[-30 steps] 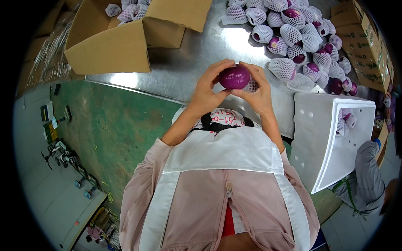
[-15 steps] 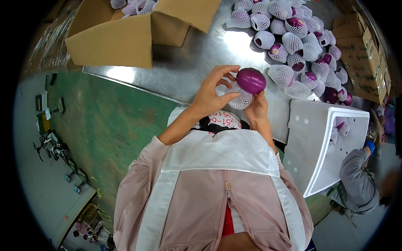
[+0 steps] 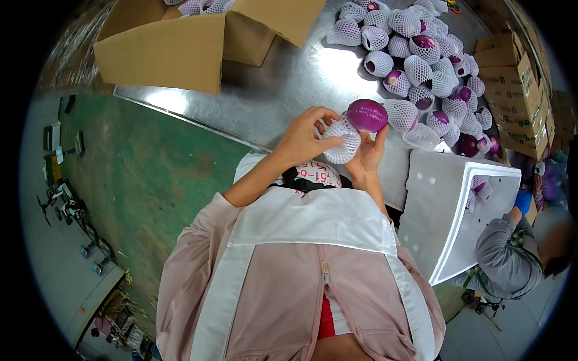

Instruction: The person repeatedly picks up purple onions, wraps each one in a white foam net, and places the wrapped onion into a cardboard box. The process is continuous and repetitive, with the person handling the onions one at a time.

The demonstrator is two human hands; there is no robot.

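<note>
A shiny purple onion (image 3: pixel 367 115) is held up over the metal table's near edge. My right hand (image 3: pixel 368 157) grips it from below, fingers curled along its underside. In my left hand (image 3: pixel 303 137) is a white foam net sleeve (image 3: pixel 342 146), pinched between thumb and fingers. The sleeve hangs just left of and below the onion, touching or nearly touching its lower side; most of the onion is bare. Right of my hands lies a heap of onions in foam nets (image 3: pixel 419 71), the nearest one (image 3: pixel 400 114) close to the held onion.
An open cardboard box (image 3: pixel 162 55) with netted onions stands at the far left of the metal table (image 3: pixel 265 99). To the right is a white foam box (image 3: pixel 435 198) with netted onions inside. Cartons (image 3: pixel 512 90) are stacked beyond the heap. A co-worker in a grey sleeve (image 3: pixel 509 259) is at right.
The onion has moved slightly right and down. My left hand has shifted the foam net up beside it, and more of the net shows. The co-worker's arm has moved.
</note>
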